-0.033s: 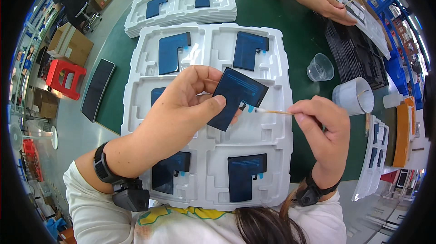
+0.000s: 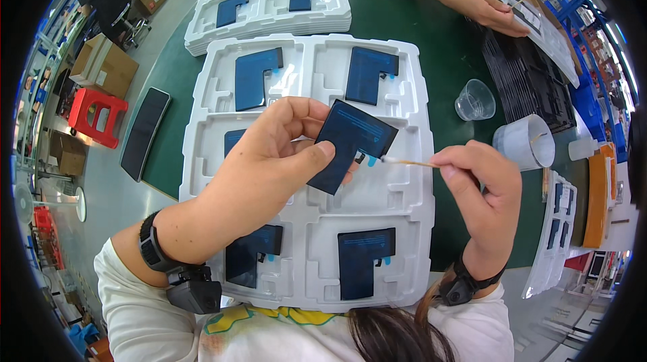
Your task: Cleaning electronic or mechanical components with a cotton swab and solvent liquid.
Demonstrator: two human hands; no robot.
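1. Left hand (image 2: 286,136), frame center: thumb on front, fingers behind, pinching a dark blue L-shaped battery cell (image 2: 350,129). Cell is tilted, held over the middle-right compartment of the white molded tray (image 2: 424,187).
2. Right hand (image 2: 482,183), right of center: thumb and index finger grip the wooden stick of a cotton swab (image 2: 412,162). Swab tip points left, just beside the light blue tab (image 2: 371,161) in the cell's notch; can't tell if touching.
3. Tray: similar cells in upper-left, upper-right, lower-left and lower-right compartments; middle-left one mostly hidden by left hand.
4. Upper middle of frame: tray stack (image 2: 269,28) with more cells, on green tabletop (image 2: 404,5).
5. Right side: clear plastic cup (image 2: 476,100), white tub (image 2: 520,146) near it.
6. Upper right: co-worker's hand (image 2: 495,11) at another tray.
7. Left side: smartphone (image 2: 146,134) near table edge.
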